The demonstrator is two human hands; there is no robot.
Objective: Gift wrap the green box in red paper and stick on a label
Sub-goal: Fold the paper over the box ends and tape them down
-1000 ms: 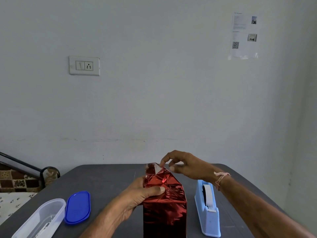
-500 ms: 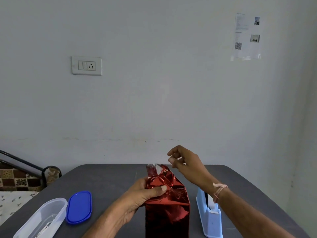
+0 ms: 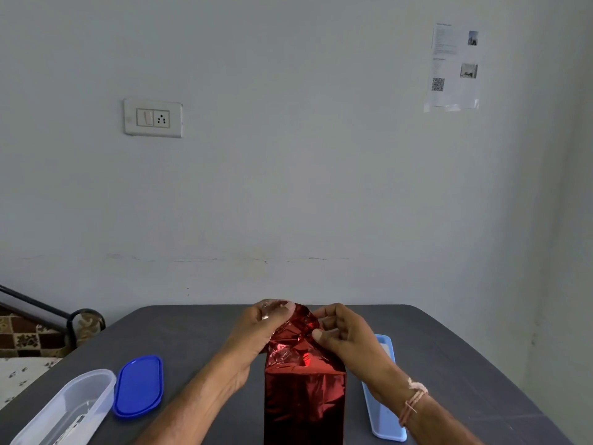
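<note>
Your right hand (image 3: 349, 342) has come down from where it was hanging above and to the right of the parcel half a second ago, and your left hand (image 3: 256, 335) has climbed from the parcel's side to its top. Both of your hands are now working on the gathered top of the red paper (image 3: 305, 396). Your left hand's fingers are curling round the upper flap, with the thumb lying across it. Your right hand is pinching the crumpled fold between thumb and fingers from the other side.

One parcel is standing upright on the dark grey table (image 3: 199, 342), at the near middle between your forearms. The green box is hidden completely under the paper.

One blue lid (image 3: 138, 385) is lying flat to the left, just beside one clear oblong container (image 3: 64, 409). One light blue tape dispenser (image 3: 385, 419) is sitting to the right of the parcel, partly behind your right wrist, which is wearing one pink thread band (image 3: 414, 399).

One switch plate (image 3: 153, 118) and one printed sheet (image 3: 454, 65) are showing on the wall.
</note>
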